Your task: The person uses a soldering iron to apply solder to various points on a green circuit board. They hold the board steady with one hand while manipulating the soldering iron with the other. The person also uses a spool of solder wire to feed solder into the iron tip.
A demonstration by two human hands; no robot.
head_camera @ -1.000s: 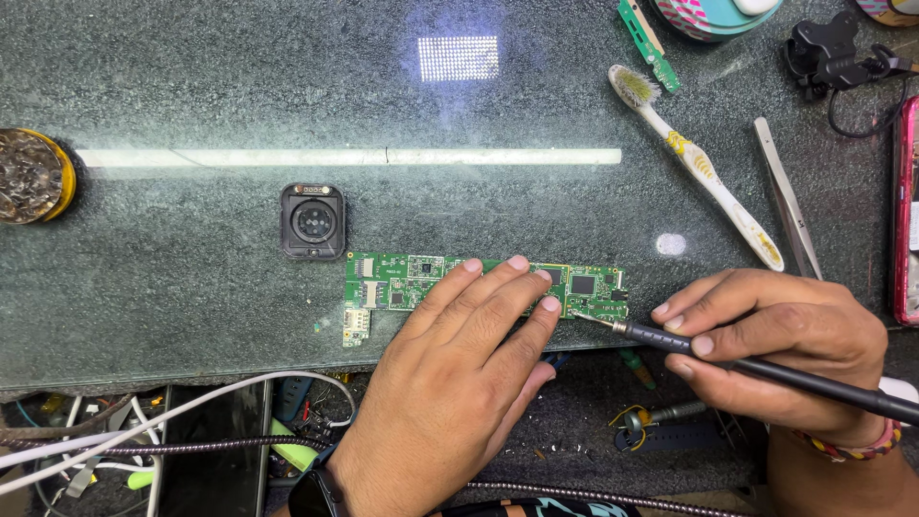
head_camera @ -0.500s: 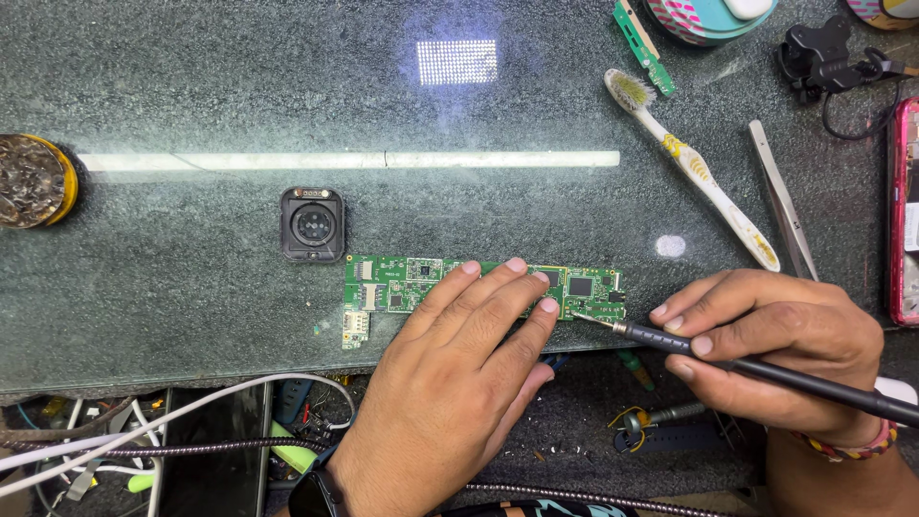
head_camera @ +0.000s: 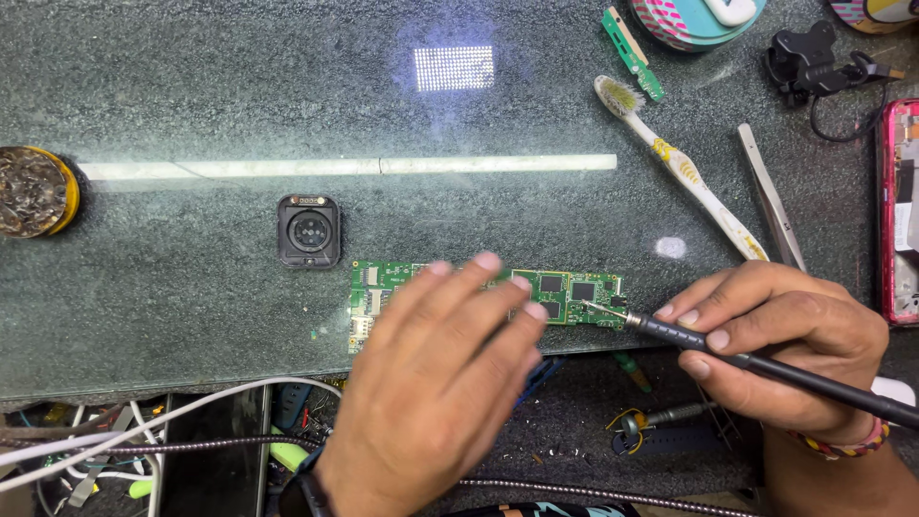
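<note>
While the left hand [head_camera: 436, 383] lies flat with its fingers spread across a long green circuit board [head_camera: 565, 292], pinning it to the near edge of the dark speckled table [head_camera: 191, 278], the right hand [head_camera: 785, 345] grips a slim black soldering iron [head_camera: 766, 364] like a pen. The iron's fine tip touches the board near its right end, beside a few square black chips. The left hand holds nothing; it only presses down, and it looks a little blurred. A dark watch sits on that wrist, and a beaded band on the right wrist.

Further along the table, a small square black module with a round centre [head_camera: 308, 231] lies apart to the left of the board. A round tin of brass wool [head_camera: 33, 191] stands at the far left edge. To the right lie a worn toothbrush [head_camera: 680, 168], metal tweezers [head_camera: 771, 196], a small green board strip [head_camera: 632, 40], a black clip with a cable [head_camera: 814, 62] and a pink-edged phone [head_camera: 898, 211]. Below the table edge hang tangled cables [head_camera: 144, 431].
</note>
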